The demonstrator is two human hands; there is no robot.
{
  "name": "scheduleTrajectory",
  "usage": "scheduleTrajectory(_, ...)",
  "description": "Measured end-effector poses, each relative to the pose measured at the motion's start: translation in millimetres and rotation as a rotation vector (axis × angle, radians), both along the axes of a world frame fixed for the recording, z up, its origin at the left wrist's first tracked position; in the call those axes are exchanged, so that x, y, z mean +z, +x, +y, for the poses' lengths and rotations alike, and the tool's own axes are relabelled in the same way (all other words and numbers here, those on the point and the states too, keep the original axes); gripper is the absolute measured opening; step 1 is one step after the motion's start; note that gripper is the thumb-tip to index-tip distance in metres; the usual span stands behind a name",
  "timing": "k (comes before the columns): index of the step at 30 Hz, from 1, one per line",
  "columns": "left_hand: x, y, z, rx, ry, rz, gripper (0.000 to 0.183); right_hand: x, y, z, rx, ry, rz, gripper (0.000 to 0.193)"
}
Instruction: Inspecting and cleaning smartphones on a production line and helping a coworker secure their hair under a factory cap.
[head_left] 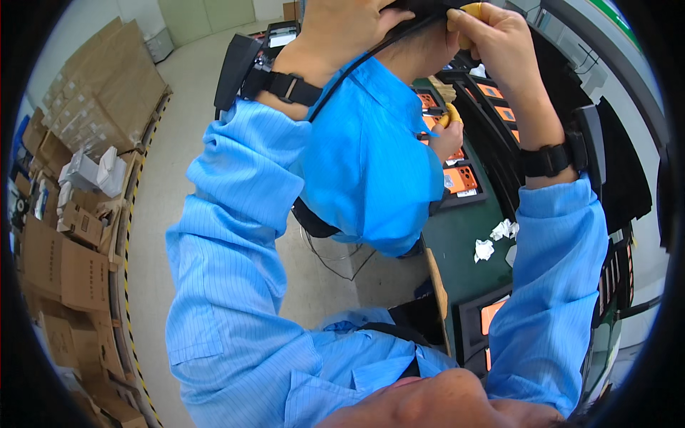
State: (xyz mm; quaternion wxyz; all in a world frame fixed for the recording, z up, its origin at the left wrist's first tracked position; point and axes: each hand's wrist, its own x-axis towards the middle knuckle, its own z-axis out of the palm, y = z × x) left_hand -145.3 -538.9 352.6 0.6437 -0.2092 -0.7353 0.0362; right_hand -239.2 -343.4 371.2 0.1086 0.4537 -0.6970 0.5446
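Both my arms are raised toward the top edge, in blue striped sleeves with black devices strapped to the wrists. My left hand [339, 32] is against a dark thing at the neck and head of a person in a blue work coat [371, 157]; its fingertips are partly hidden or cut off. My right hand [496, 39], with yellow finger covers, is closed in a pinch on a thin black cable [360, 62]. The cable runs down past my left wrist along the person's back. The dark thing's kind cannot be made out.
The person's hand [447, 139] is over a green table [457, 278] with black trays of orange phone-like pieces [460, 180]. Crumpled white paper [484, 250] lies nearby. Cardboard boxes [78, 267] and a wrapped stack [107, 85] stand left, behind yellow-black floor tape [135, 175].
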Motion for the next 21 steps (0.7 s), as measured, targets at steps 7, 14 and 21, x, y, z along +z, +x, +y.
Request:
scheduleTrajectory(7, 10.1, 11.2, -15.9, -0.095, 0.084, -0.130, 0.036, -4.7, -3.4, 0.9, -0.062, 0.119, 0.142, 0.026)
scheduleTrajectory(14, 14.9, 2.6, -23.4, -0.321, 0.291, -0.241, 0.039, -4.3, 2.1, -7.5, -0.196, 0.121, 0.183, 0.030)
scheduleTrajectory(21, 8.0, 11.1, -29.9, -0.516, 0.458, -0.289, 0.042, 0.6, 18.8, -10.8, -0.210, 0.141, 0.166, 0.031)
